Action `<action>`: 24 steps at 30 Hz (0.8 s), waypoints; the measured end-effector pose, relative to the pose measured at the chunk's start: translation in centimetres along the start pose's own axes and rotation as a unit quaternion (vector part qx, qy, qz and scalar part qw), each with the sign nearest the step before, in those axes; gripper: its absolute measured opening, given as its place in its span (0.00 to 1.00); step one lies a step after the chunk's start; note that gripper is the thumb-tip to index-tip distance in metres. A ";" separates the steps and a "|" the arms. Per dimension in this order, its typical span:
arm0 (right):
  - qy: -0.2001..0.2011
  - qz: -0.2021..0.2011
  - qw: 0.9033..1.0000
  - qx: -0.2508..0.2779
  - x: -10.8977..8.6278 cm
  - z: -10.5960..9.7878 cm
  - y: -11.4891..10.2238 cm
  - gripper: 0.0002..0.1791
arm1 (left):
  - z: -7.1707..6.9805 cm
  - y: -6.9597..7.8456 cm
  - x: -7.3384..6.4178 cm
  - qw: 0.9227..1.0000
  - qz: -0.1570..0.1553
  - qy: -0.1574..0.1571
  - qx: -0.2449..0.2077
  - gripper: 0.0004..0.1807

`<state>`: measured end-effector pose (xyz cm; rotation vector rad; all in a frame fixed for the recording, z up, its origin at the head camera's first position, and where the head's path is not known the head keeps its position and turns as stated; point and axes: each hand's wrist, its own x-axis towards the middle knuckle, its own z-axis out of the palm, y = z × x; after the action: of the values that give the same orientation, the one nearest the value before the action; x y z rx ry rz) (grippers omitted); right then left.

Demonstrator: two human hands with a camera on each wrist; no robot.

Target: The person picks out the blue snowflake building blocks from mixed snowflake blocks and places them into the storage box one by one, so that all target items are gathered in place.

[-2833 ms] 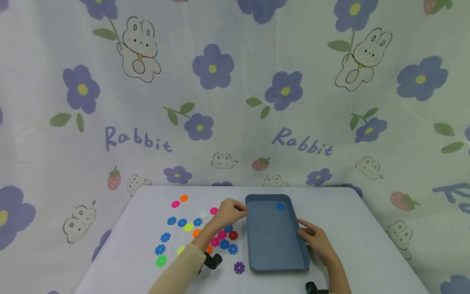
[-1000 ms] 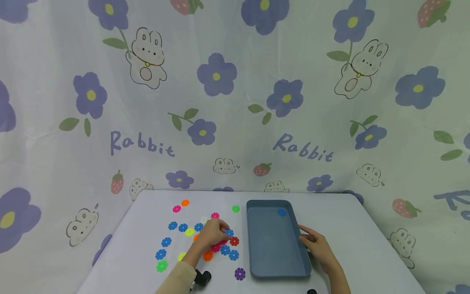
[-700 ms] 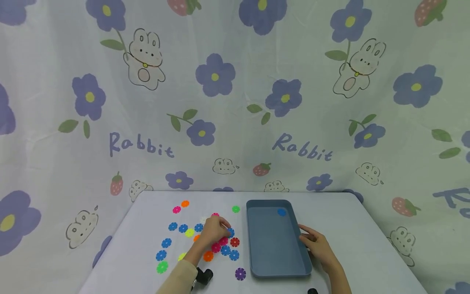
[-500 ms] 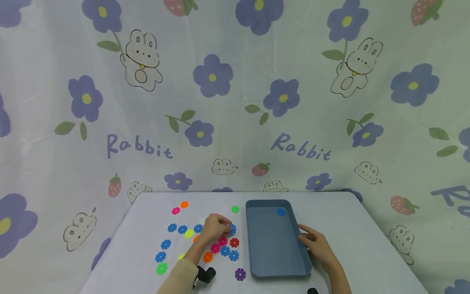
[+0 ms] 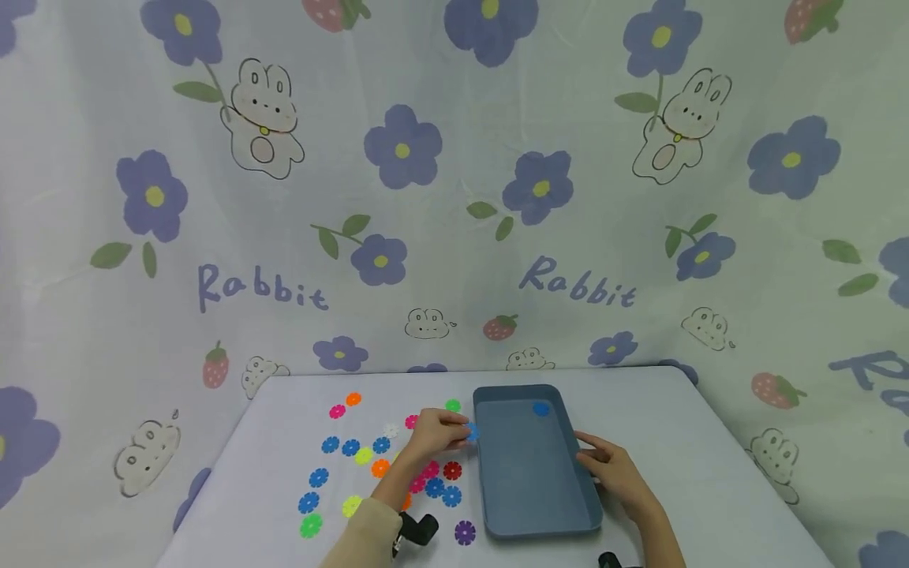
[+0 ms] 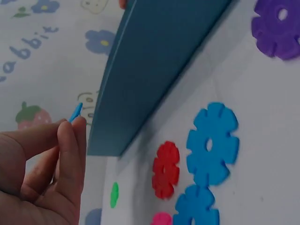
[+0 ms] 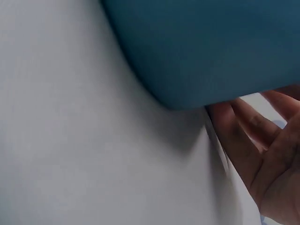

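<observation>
Blue disc [image 5: 473, 431], just lifted from the bench [image 5: 639, 414], is pinched in my left fingers [image 6: 69, 154] by the left rim of the tray [image 5: 536, 481], leaving one fewer loose; my right fingers [image 7: 234, 140], unclenched, touch its right side.

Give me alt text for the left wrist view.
Left hand pinches a blue disc, nearly edge-on, near the tray. On the table lie two other blue discs, a red one, a purple one, a green one and a pink one.
</observation>
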<state>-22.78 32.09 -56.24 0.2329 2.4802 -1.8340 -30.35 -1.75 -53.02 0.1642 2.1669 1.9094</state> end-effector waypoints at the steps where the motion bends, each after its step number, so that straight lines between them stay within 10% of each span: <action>1: -0.003 -0.001 1.000 -0.001 0.0 -0.1 -0.1 0.25 | 0.3 0.2 0.1 1.000 0.002 -0.002 -0.003 0.14; 24: -0.143 -0.009 0.990 -0.019 -0.3 -1.9 -1.3 0.35 | 6.4 3.9 3.9 0.997 0.013 -0.045 -0.069 0.14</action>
<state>-22.52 33.56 -54.44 -0.0521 2.3248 -1.6867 -32.77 5.85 -50.33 0.2481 1.9782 2.0159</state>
